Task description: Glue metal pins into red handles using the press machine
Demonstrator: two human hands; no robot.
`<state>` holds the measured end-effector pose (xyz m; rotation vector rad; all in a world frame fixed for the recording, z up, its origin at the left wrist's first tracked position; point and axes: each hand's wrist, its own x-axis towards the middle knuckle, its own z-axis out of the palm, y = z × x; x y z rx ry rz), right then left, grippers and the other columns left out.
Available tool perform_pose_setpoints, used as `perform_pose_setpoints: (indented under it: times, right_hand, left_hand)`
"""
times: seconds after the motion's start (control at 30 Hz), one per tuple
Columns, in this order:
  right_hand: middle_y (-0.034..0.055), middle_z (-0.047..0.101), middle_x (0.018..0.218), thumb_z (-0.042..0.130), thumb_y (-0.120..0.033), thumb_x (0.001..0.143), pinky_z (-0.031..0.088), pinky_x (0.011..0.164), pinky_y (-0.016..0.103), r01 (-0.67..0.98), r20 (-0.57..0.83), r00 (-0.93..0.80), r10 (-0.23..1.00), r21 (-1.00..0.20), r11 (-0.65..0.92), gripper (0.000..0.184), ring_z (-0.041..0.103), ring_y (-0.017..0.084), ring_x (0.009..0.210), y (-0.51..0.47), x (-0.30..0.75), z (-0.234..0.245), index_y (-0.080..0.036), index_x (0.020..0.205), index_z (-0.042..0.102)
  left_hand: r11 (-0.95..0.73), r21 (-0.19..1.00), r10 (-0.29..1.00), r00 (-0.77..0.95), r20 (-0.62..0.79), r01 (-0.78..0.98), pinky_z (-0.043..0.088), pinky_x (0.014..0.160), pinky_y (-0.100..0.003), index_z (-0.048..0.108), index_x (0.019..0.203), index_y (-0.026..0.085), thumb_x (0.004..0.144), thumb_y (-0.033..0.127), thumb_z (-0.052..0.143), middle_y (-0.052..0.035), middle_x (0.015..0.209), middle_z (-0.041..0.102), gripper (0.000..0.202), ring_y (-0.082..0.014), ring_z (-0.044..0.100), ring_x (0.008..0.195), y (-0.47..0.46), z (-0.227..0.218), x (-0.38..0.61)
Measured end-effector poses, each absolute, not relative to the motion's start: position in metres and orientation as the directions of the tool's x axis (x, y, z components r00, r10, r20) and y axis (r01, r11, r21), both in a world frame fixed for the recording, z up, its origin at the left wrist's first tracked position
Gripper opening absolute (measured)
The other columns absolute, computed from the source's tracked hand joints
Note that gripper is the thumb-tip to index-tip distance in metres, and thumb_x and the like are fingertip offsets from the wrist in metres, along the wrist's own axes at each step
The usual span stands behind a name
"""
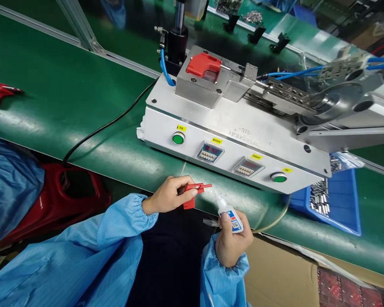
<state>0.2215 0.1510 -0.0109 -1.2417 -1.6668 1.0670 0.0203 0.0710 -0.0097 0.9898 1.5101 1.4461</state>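
My left hand (173, 194) is closed on a red plastic part (189, 201) with a thin red prong pointing right. A thin metal rod shows just behind my left fingers. In my right hand (233, 238) is a small white glue bottle (233, 218) with a printed label. Its narrow nozzle points up and left, close to the prong's tip; I cannot tell whether they touch. Beyond my hands, a similar red part (203, 64) sits in the metal block of the bench machine (233, 140), with a metal rod lined up at its right side.
The machine's front carries green buttons (178, 138) and digital counters (210, 152). At right, a blue bin (342, 207) holds small metal cylinders. Another red part (0, 94) lies far left on the green bench (60, 102). A black cable and a red stool (67, 204) are at left.
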Motion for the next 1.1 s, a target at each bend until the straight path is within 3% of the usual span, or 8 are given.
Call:
perform_pose_setpoints:
  times: [0.5, 1.1]
  right_hand:
    - [-0.0037, 0.048, 0.056, 0.077, -0.061, 0.084, 0.029, 0.048, 0.024, 0.333, 0.146, -0.235, 0.961, -0.917, 0.221, 0.047, 0.038, 0.010, 0.050, 0.154, 0.210, 0.002, -0.016, 0.074, 0.068]
    - [-0.0030, 0.051, 0.057, 0.077, -0.059, 0.085, 0.031, 0.049, 0.025, 0.332, 0.163, -0.239, 0.957, -0.913, 0.238, 0.045, 0.042, 0.011, 0.050, 0.155, 0.212, -0.004, -0.016, 0.076, 0.069]
  left_hand:
    - [0.043, 0.998, 0.930, -0.366, -0.024, 0.043, 0.033, 0.054, -0.024, 0.062, 0.081, 0.018, 0.098, 0.047, 0.061, 0.0044, 0.063, 0.048, 0.034, -0.0108, 0.040, 0.055, 0.071, -0.006, 0.018]
    - [0.059, 0.996, 0.927, -0.375, -0.030, 0.066, 0.034, 0.054, -0.023, 0.064, 0.081, 0.018, 0.098, 0.052, 0.061, 0.0046, 0.062, 0.049, 0.039, -0.0107, 0.041, 0.055, 0.071, -0.006, 0.018]
